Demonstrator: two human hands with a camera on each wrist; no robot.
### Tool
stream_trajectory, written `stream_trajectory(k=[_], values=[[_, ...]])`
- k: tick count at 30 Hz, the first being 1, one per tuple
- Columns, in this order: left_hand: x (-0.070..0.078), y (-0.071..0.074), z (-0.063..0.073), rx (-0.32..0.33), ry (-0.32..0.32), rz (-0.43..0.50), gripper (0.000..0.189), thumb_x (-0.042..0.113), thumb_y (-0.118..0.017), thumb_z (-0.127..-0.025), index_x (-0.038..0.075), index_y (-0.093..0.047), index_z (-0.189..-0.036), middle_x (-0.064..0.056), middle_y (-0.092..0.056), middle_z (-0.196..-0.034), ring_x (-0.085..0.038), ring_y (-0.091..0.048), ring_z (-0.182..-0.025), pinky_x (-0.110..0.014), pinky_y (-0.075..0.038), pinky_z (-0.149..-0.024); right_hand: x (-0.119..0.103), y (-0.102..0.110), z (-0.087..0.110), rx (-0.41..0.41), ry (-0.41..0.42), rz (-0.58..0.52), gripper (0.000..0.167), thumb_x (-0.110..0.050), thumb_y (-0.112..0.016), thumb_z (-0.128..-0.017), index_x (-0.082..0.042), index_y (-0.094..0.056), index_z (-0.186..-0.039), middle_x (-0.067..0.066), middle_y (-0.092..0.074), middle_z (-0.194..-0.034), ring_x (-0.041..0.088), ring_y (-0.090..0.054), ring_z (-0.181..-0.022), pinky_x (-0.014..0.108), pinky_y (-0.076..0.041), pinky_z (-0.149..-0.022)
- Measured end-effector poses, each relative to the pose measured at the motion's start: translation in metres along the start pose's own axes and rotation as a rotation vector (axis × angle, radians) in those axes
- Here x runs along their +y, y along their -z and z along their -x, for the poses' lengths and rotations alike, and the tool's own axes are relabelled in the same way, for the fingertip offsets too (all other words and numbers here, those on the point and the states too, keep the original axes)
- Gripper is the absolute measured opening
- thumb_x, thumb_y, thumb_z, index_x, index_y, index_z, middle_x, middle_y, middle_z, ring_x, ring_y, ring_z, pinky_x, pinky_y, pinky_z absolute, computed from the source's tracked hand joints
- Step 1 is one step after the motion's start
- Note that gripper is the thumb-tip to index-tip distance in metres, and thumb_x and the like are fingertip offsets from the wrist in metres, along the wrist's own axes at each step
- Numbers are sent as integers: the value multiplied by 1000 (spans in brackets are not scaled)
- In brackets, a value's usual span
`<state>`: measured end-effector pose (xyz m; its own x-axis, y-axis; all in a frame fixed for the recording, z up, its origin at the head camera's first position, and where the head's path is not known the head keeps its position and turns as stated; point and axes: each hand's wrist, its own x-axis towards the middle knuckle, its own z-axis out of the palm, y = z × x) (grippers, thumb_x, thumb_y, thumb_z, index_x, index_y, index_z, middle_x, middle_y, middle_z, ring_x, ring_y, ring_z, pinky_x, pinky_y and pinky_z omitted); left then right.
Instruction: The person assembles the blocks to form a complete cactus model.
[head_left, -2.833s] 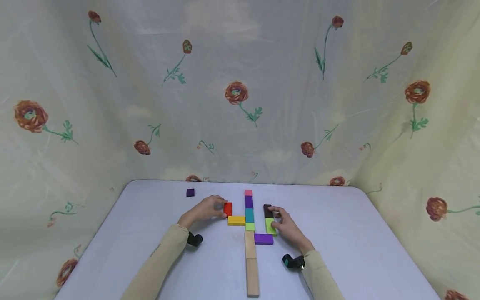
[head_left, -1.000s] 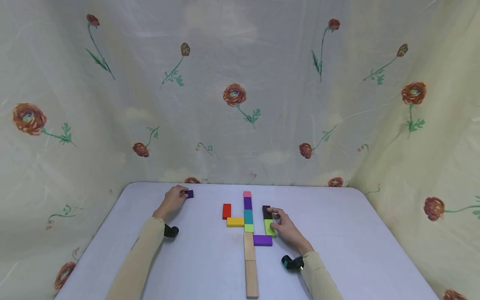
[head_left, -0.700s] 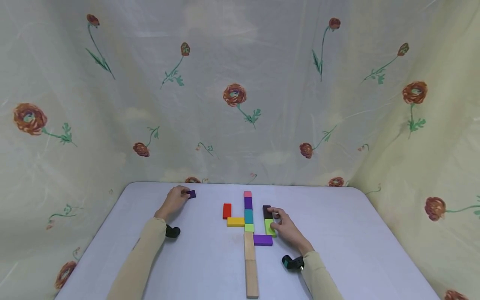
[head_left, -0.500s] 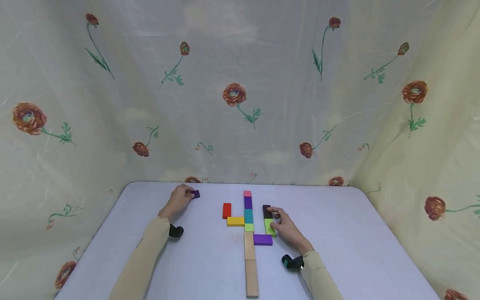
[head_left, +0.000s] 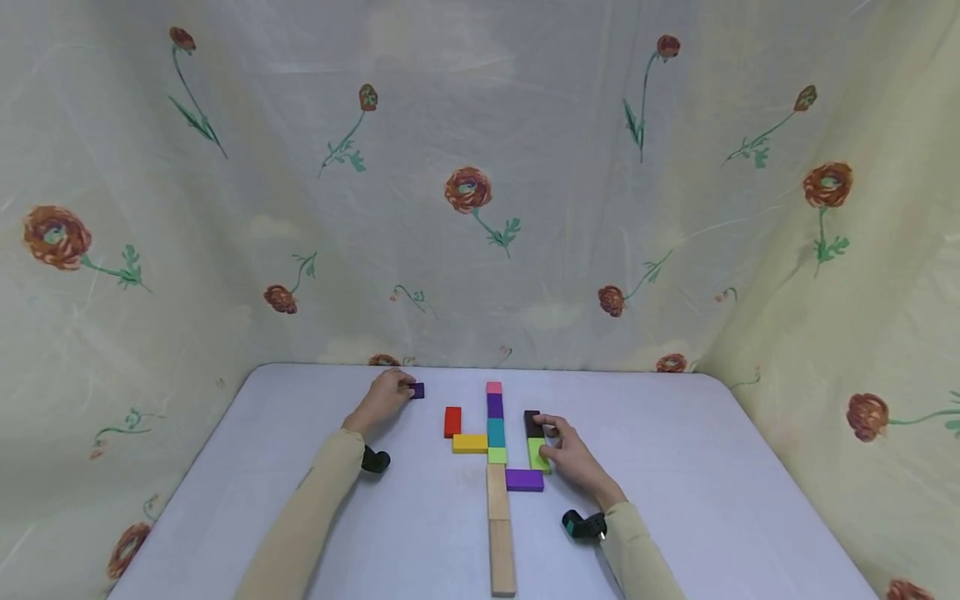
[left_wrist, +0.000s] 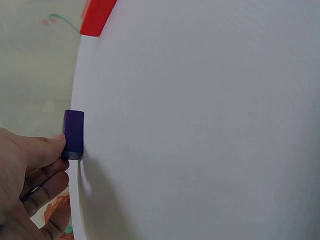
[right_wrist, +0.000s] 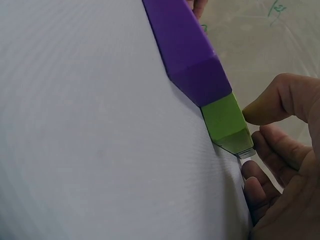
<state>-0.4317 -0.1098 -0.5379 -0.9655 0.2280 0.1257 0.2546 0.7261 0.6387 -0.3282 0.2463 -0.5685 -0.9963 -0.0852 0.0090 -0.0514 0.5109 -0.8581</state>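
Observation:
In the head view my left hand pinches a small dark purple block by its left end near the table's back edge. The left wrist view shows the thumb on one side of this dark purple block, the other fingers behind and below. My right hand rests against two blocks laid end to end. Its index finger touches the black block, its thumb the lime green block. In the right wrist view the thumb lies along the green block, other fingers loosely bent.
A column of pink, purple, teal, light green and plain wooden blocks runs down the middle. A yellow block joins it on the left, below a red block. A purple block joins it on the right. Flowered cloth hangs behind the table.
My left hand has left the red block, taken hold of the dark purple block at the far left and carried it right. The right hand stays where it was.

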Motion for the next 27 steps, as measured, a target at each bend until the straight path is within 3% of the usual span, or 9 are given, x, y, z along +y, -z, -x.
stream_trajectory(k=[10, 16, 23, 27], values=[[-11, 2, -1, -44, -3, 26, 27, 9, -63, -93, -2, -65, -117, -16, -62, -118, -29, -61, -111, -42, -50, -95, -2, -1, 0, -10, -5, -17, 53, -3, -62, -85, -14, -51, -135, 16, -49, -135, 29, -47, -116, 29, -42, -80], [-4, -1, 0, -15, 27, 45, 27, 11, -65, -92, -3, -65, -115, -15, -62, -110, -24, -59, -99, -41, -51, -89, -2, 1, 0, -8, 6, -24, 53, -2, -62, -84, -13, -51, -135, 16, -49, -134, 28, -48, -112, 28, -42, -78], [5, -8, -4, -33, 46, 54, 27, 11, -65, -92, 1, -65, -117, -13, -62, -113, -24, -57, -99, -40, -51, -93, 0, 1, 2, -4, -4, -5, 51, -2, -62, -86, -14, -51, -134, 16, -48, -135, 29, -47, -112, 28, -42, -76], [2, -5, -3, -40, 58, 54, 27, 13, -69, -89, 1, -67, -113, -10, -65, -106, -20, -59, -92, -37, -54, -88, -1, 2, 2, -6, 0, -18, 52, -3, -62, -85, -14, -51, -135, 16, -48, -135, 28, -48, -112, 28, -42, -76]])
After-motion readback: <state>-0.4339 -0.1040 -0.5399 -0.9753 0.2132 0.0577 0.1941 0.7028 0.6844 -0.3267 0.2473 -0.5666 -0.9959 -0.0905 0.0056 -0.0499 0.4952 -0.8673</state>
